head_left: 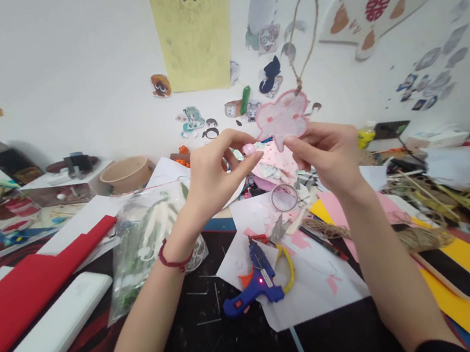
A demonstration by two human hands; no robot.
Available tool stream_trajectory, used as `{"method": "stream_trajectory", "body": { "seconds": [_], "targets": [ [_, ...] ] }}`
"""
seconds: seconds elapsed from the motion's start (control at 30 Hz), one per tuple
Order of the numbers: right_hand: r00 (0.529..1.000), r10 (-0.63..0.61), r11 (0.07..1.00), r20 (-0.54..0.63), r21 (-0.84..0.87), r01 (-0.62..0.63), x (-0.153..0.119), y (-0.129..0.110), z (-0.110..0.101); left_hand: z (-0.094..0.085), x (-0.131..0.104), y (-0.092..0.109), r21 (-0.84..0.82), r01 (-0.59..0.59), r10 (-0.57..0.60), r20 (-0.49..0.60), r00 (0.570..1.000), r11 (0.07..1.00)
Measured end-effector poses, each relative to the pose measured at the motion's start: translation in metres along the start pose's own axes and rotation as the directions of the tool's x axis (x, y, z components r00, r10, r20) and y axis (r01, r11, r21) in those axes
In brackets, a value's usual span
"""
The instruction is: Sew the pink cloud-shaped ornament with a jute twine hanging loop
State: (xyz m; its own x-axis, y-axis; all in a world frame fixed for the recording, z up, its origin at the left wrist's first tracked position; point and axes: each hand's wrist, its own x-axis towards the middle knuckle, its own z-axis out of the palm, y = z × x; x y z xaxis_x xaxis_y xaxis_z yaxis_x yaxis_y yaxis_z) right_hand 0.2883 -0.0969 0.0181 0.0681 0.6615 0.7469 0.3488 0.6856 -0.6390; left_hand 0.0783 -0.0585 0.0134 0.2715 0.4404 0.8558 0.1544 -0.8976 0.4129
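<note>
My right hand (325, 153) pinches the lower right edge of a pink-rimmed, cloud-shaped tag (282, 115) with small reddish spots. A twine loop (314, 23) rises from the tag's top. Close to the tag's lower left side, my left hand (227, 168) has its thumb and index finger around a small pink bead (249, 149). Whether the bead touches the tag is unclear. Behind and below the hands lies pink patterned fabric (277, 163). A red braided bracelet is on my left wrist.
A blue glue gun (256, 285) with a lit red light lies on white paper (316, 294), near yellow-handled scissors (292, 268) and a tape roll (284, 198). At left are a plastic bag (139, 245) and white case (47, 342); at right, a phone (453, 272).
</note>
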Motion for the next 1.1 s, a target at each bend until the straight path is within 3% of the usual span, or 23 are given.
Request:
{"method": "stream_trajectory", "body": {
  "seconds": [0.23, 0.4, 0.57, 0.7, 0.77, 0.83, 0.87, 0.93, 1.0, 1.1],
  "targets": [
    [0.997, -0.018, 0.999, 0.075, -0.025, 0.020, 0.001, -0.001, -0.003, 0.007, 0.002, -0.009, -0.324, 0.243, -0.228, 0.084, 0.970, 0.914],
    [0.989, 0.018, 0.994, 0.147, -0.110, -0.002, -0.004, -0.019, -0.011, 0.007, 0.003, -0.001, -0.457, 0.252, -0.179, 0.197, 0.964, 0.853],
    [0.976, 0.000, 0.928, 0.216, -0.365, 0.081, -0.021, -0.065, -0.022, 0.004, 0.001, 0.014, -0.540, 0.208, -0.125, 0.187, 0.974, 0.816],
    [0.995, -0.005, 0.855, 0.099, -0.515, 0.055, -0.028, -0.080, -0.034, 0.002, 0.001, 0.013, -0.558, 0.223, -0.153, 0.169, 0.974, 0.800],
    [0.996, 0.023, 0.811, 0.087, -0.585, 0.033, -0.031, -0.070, -0.043, 0.002, 0.001, 0.008, -0.552, 0.233, -0.165, 0.170, 0.971, 0.801],
    [0.975, 0.133, 0.693, 0.176, -0.720, 0.035, -0.039, -0.049, -0.053, 0.002, 0.001, 0.003, -0.546, 0.236, -0.174, 0.164, 0.971, 0.804],
    [0.941, 0.250, 0.601, 0.227, -0.798, 0.033, -0.046, -0.036, -0.058, 0.002, 0.001, 0.001, -0.544, 0.237, -0.180, 0.158, 0.971, 0.805],
    [0.815, 0.492, 0.450, 0.306, -0.891, 0.063, -0.065, -0.009, -0.067, 0.002, 0.002, -0.002, -0.552, 0.239, -0.194, 0.139, 0.971, 0.799],
    [0.768, 0.547, 0.439, 0.332, -0.896, 0.074, -0.088, 0.016, -0.071, 0.002, 0.003, -0.002, -0.567, 0.236, -0.204, 0.120, 0.972, 0.789],
    [0.739, 0.556, 0.438, 0.380, -0.890, 0.128, -0.115, 0.044, -0.067, -0.002, 0.005, -0.001, -0.583, 0.204, -0.190, 0.087, 0.978, 0.786]
  ]
}}
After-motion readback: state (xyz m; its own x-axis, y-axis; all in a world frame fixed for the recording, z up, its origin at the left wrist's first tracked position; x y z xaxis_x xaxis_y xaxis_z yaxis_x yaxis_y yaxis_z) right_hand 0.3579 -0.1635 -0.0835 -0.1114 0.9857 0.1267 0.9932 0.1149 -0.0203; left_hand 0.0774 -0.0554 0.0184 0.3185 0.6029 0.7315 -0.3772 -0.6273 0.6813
